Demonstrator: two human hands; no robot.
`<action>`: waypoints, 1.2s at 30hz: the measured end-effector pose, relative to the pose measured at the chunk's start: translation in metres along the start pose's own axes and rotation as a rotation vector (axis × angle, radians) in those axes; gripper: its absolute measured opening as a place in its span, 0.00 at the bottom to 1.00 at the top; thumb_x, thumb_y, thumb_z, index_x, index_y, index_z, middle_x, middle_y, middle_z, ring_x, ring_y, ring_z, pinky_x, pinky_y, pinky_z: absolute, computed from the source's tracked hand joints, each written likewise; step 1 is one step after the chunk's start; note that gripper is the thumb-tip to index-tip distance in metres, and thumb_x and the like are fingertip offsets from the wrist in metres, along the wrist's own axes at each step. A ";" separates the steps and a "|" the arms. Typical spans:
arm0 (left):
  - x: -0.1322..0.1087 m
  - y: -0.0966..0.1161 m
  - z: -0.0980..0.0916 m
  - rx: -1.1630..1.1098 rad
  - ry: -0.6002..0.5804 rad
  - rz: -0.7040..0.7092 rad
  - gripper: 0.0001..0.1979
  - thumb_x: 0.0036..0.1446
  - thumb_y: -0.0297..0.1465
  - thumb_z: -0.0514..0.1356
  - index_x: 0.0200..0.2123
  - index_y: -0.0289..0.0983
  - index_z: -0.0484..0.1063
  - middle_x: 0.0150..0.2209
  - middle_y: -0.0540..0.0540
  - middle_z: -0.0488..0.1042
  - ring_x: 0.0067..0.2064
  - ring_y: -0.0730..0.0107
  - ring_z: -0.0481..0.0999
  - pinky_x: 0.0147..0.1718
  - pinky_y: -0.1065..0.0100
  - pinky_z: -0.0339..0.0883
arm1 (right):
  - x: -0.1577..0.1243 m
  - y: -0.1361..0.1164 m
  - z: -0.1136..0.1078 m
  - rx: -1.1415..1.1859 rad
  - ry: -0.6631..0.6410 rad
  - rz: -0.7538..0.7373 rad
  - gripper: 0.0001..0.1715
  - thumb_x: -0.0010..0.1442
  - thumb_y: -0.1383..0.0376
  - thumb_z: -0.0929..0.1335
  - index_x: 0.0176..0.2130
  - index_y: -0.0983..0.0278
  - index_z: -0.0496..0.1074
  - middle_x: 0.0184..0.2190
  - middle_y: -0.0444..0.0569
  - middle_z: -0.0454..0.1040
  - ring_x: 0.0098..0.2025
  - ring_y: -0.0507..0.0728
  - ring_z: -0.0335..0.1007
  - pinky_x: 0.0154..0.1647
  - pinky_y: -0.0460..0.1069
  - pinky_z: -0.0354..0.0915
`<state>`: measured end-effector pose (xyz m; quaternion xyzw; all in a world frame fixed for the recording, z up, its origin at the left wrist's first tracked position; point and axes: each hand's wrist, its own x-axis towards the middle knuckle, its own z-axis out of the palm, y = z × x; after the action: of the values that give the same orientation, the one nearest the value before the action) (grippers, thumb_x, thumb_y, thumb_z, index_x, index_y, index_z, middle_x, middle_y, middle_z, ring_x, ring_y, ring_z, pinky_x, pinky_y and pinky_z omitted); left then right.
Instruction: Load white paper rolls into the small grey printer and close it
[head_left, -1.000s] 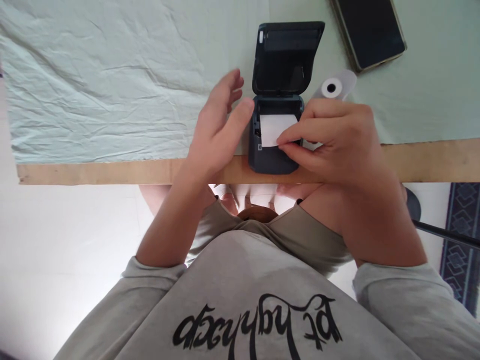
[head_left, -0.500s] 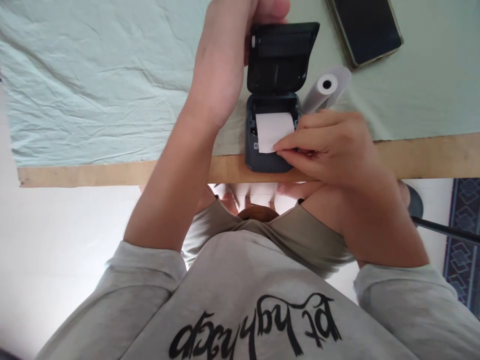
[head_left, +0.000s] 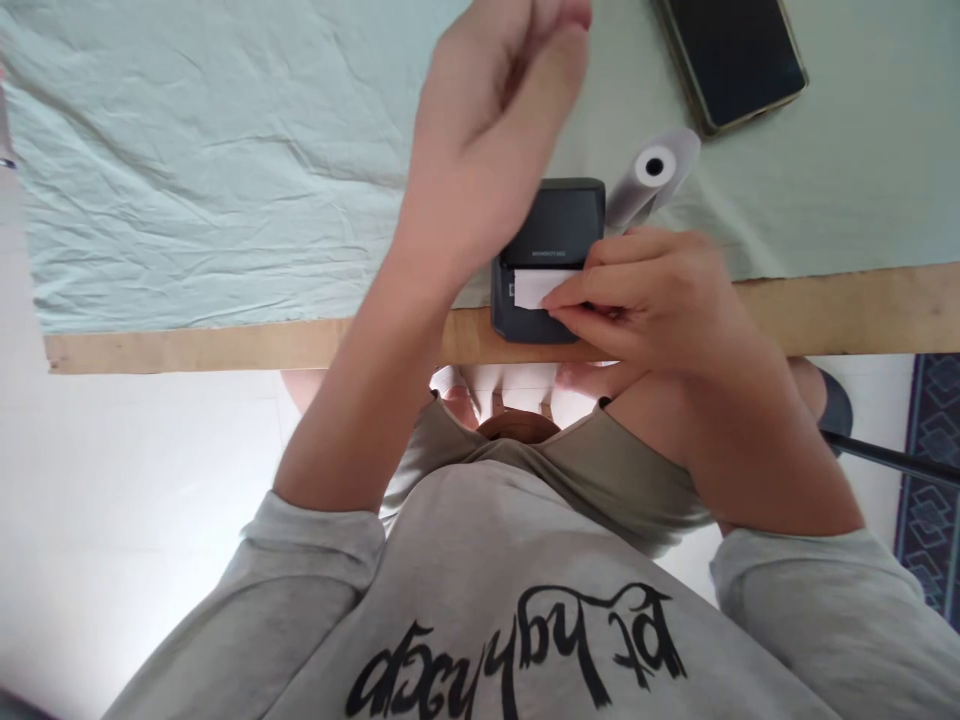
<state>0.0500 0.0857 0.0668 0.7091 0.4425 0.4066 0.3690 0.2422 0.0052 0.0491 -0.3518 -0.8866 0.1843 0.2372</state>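
A small black receipt printer (head_left: 562, 225) sits at the table's front edge with its lid down. A white paper strip (head_left: 536, 288) sticks out from under the lid's front edge. My right hand (head_left: 652, 295) pinches the strip's free end between thumb and fingertips, over the front of the printer. My left hand (head_left: 491, 125) is raised over the lid's left side, slightly blurred, with a gap between thumb and fingers and nothing visible in it. Its fingertips are partly cut off by the top of the view. Behind my right hand lies a white paper roll (head_left: 637, 185).
A dark smartphone (head_left: 739, 60) in a clear-edged case lies at the back right. Pale green cloth (head_left: 225, 180) covers the table, leaving a bare wooden front edge (head_left: 847, 308). My legs are under the table.
The printer's lid has swung down from upright to closed over the paper. My left hand has come off the raised lid and shifted right. My right hand still pinches the strip.
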 end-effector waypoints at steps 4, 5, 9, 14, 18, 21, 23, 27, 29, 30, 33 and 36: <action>0.004 0.002 0.017 0.355 -0.158 0.145 0.18 0.66 0.29 0.46 0.49 0.32 0.73 0.43 0.46 0.77 0.50 0.60 0.81 0.51 0.56 0.72 | 0.003 -0.005 -0.005 0.115 0.052 0.068 0.11 0.68 0.62 0.69 0.34 0.57 0.80 0.24 0.42 0.71 0.25 0.51 0.63 0.28 0.51 0.59; 0.004 0.006 0.022 0.430 -0.166 0.079 0.14 0.67 0.26 0.52 0.50 0.30 0.74 0.46 0.43 0.79 0.50 0.59 0.80 0.53 0.57 0.72 | 0.004 -0.006 -0.007 0.144 0.092 0.080 0.12 0.67 0.63 0.69 0.31 0.58 0.78 0.23 0.42 0.69 0.24 0.50 0.62 0.27 0.51 0.58; 0.003 0.016 0.035 0.535 -0.257 -0.126 0.12 0.69 0.23 0.56 0.51 0.36 0.75 0.51 0.40 0.81 0.54 0.50 0.79 0.52 0.51 0.71 | 0.007 -0.005 -0.010 0.151 0.252 0.281 0.27 0.66 0.63 0.69 0.19 0.61 0.57 0.17 0.40 0.52 0.22 0.49 0.47 0.26 0.53 0.47; 0.000 0.010 0.037 0.607 -0.295 -0.134 0.12 0.70 0.27 0.54 0.47 0.43 0.78 0.48 0.43 0.83 0.51 0.42 0.81 0.43 0.49 0.69 | 0.011 0.004 -0.006 0.219 0.096 0.640 0.32 0.70 0.61 0.67 0.17 0.61 0.57 0.16 0.40 0.46 0.22 0.48 0.44 0.28 0.52 0.42; 0.001 0.012 0.037 0.655 -0.371 -0.165 0.17 0.73 0.29 0.51 0.54 0.48 0.76 0.51 0.48 0.84 0.53 0.40 0.81 0.42 0.48 0.68 | 0.011 0.013 -0.006 0.319 -0.006 0.687 0.32 0.70 0.57 0.70 0.17 0.61 0.60 0.17 0.41 0.52 0.23 0.50 0.48 0.28 0.52 0.45; 0.002 0.016 0.037 0.722 -0.444 -0.178 0.19 0.74 0.27 0.48 0.58 0.50 0.73 0.52 0.49 0.83 0.54 0.39 0.81 0.41 0.48 0.66 | 0.010 0.016 -0.009 0.354 -0.029 0.681 0.33 0.69 0.54 0.71 0.18 0.61 0.61 0.17 0.42 0.54 0.24 0.51 0.47 0.28 0.52 0.47; 0.002 0.017 0.036 0.748 -0.490 -0.123 0.18 0.72 0.28 0.51 0.58 0.49 0.73 0.50 0.46 0.83 0.51 0.39 0.81 0.39 0.50 0.65 | 0.010 0.017 -0.011 0.365 -0.042 0.684 0.34 0.68 0.52 0.72 0.18 0.61 0.61 0.16 0.42 0.55 0.24 0.51 0.47 0.28 0.53 0.48; 0.001 0.017 0.035 0.750 -0.501 -0.053 0.16 0.70 0.30 0.56 0.57 0.48 0.73 0.45 0.45 0.82 0.46 0.42 0.82 0.37 0.54 0.63 | 0.011 0.017 -0.014 0.395 -0.070 0.706 0.35 0.67 0.49 0.73 0.18 0.61 0.61 0.17 0.43 0.58 0.24 0.51 0.50 0.29 0.53 0.47; 0.001 0.018 0.034 0.755 -0.503 -0.083 0.16 0.71 0.30 0.55 0.58 0.49 0.73 0.46 0.46 0.82 0.48 0.43 0.82 0.38 0.55 0.63 | 0.012 0.018 -0.014 0.410 -0.076 0.706 0.35 0.67 0.48 0.74 0.18 0.61 0.61 0.17 0.42 0.59 0.24 0.51 0.50 0.29 0.53 0.47; 0.001 0.018 0.034 0.756 -0.504 -0.100 0.17 0.72 0.29 0.53 0.58 0.50 0.72 0.47 0.47 0.82 0.49 0.42 0.82 0.38 0.54 0.63 | 0.013 0.018 -0.014 0.412 -0.079 0.704 0.35 0.67 0.48 0.74 0.18 0.60 0.60 0.17 0.42 0.58 0.24 0.51 0.50 0.28 0.53 0.48; 0.001 0.014 0.035 0.731 -0.460 -0.140 0.18 0.74 0.28 0.50 0.57 0.50 0.72 0.51 0.46 0.82 0.54 0.41 0.81 0.42 0.49 0.67 | 0.013 0.020 -0.012 0.395 -0.073 0.684 0.35 0.65 0.45 0.74 0.18 0.60 0.61 0.17 0.41 0.57 0.23 0.51 0.49 0.27 0.53 0.48; -0.001 0.003 0.032 0.605 -0.344 -0.073 0.13 0.73 0.30 0.52 0.53 0.45 0.74 0.51 0.43 0.81 0.53 0.41 0.81 0.48 0.45 0.70 | 0.012 0.023 -0.010 0.368 -0.048 0.649 0.36 0.66 0.44 0.73 0.18 0.60 0.61 0.16 0.41 0.55 0.22 0.51 0.47 0.26 0.53 0.47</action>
<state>0.0794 0.0785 0.0562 0.8281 0.4994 0.1182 0.2256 0.2521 0.0308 0.0496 -0.5615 -0.6863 0.4144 0.2049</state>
